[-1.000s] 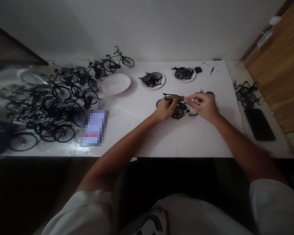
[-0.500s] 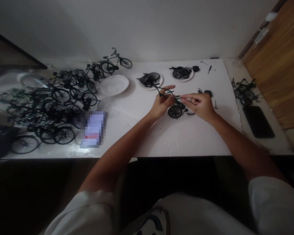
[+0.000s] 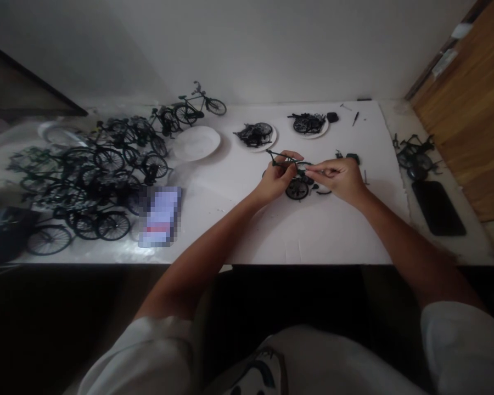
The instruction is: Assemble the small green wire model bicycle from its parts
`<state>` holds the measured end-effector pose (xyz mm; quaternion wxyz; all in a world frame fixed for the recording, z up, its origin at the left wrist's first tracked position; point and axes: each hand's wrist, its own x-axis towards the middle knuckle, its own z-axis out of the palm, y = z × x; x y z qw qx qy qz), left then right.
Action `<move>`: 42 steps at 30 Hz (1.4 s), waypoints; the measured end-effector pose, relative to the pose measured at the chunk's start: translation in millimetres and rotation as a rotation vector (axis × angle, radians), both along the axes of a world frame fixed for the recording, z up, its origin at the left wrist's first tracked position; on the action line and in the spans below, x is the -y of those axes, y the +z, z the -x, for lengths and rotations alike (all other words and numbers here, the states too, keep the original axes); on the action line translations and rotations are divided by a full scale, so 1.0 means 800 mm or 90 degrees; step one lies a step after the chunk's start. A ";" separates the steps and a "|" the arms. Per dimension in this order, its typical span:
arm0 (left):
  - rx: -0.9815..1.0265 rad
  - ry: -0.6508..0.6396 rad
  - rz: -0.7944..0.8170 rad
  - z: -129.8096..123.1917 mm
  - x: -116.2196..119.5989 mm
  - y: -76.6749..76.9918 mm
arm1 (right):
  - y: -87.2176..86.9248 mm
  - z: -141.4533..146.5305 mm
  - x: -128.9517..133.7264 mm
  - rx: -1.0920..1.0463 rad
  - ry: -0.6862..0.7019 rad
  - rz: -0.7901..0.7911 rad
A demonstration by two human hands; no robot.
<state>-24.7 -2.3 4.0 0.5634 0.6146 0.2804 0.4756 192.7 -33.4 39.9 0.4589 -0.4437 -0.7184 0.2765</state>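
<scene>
Above the white board, my left hand grips a small dark bicycle frame between thumb and fingers. My right hand is closed in a pinch at the right side of the frame; what its fingertips hold is too small to make out. Just below the fingertips lies a small spoked wheel, with a thin curved part and other little dark pieces beside it. Two white plates at the back hold black bicycle parts, one pile on the left and another on the right.
Many miniature bicycles crowd the left side, near an empty white plate and a phone with a lit screen. On the right are a dark phone and more bicycle parts. A small screwdriver-like tool lies at the back.
The bicycle frame has tilted and sits slightly lower in my left hand. My right hand remains pinched beside it. The whole view has shifted a little.
</scene>
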 end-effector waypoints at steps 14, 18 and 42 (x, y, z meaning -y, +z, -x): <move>-0.022 0.025 0.070 -0.001 0.008 0.022 | 0.002 0.007 0.005 -0.030 -0.009 -0.092; -0.047 0.020 0.076 0.000 0.007 0.020 | 0.001 0.009 0.006 -0.042 -0.017 -0.108; 0.077 -0.032 0.101 0.003 0.009 0.022 | -0.004 0.011 0.007 -0.038 -0.017 -0.141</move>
